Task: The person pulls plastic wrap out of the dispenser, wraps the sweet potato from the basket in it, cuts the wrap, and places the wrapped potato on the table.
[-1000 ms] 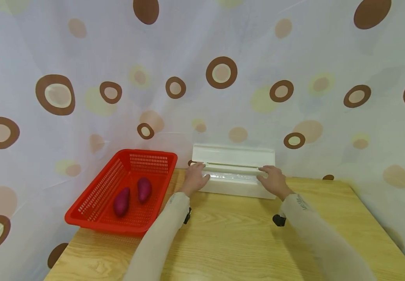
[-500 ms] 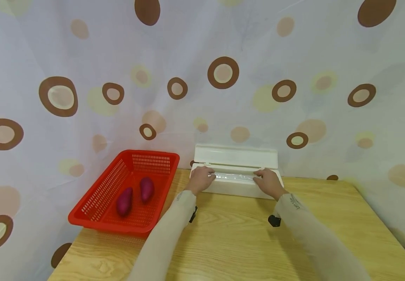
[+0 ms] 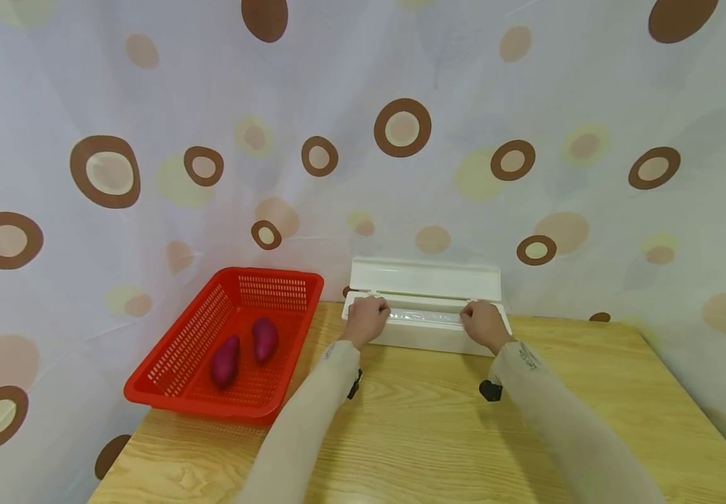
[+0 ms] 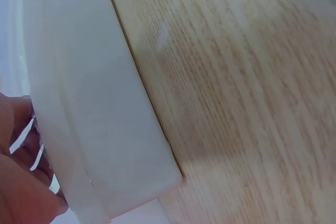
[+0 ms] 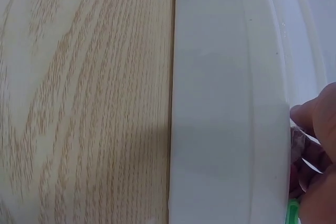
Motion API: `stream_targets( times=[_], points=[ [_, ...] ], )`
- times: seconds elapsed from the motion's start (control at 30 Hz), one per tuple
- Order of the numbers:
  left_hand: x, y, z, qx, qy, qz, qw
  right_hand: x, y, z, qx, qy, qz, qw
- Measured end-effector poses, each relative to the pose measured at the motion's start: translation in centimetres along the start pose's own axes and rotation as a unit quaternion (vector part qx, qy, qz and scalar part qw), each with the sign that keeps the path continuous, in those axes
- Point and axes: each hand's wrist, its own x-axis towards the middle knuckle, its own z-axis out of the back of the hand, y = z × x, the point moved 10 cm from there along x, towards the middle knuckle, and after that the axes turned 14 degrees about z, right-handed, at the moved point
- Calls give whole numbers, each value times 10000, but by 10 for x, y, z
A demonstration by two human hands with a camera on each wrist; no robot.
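A long white cling film dispenser stands at the back of the table, its lid raised behind it. Clear cling film shows along its open top. My left hand is at the left end with fingers curled, pinching the film's edge. At the right end, my right hand pinches the film too. In the right wrist view, crinkled film shows between thumb and fingers. The left wrist view catches my left fingers curled over the dispenser's top edge, partly cut off.
A red plastic basket on the left holds two purple sweet potatoes. The wooden table ends at a spotted curtain behind the dispenser. A small green piece shows below my right fingers.
Both hands have come from the dispenser's top edge down to the film, moving slightly inward. Their fingers have curled and now pinch the film. The dispenser and basket stay in place.
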Motion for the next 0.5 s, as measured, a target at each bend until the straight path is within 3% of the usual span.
stream_targets(
  times=[0.23, 0.4, 0.5],
  points=[
    [2, -5, 5, -51, -102, -106, 9999, 7, 12, -6, 209, -168, 129, 9996],
    [1, -4, 5, -324, -47, 38, 9995, 12, 19, -19, 290, 85, 89, 9995],
    [0, -4, 7, -513, -113, 121, 9985, 15, 18, -21, 365, 20, -21, 9993]
  ],
)
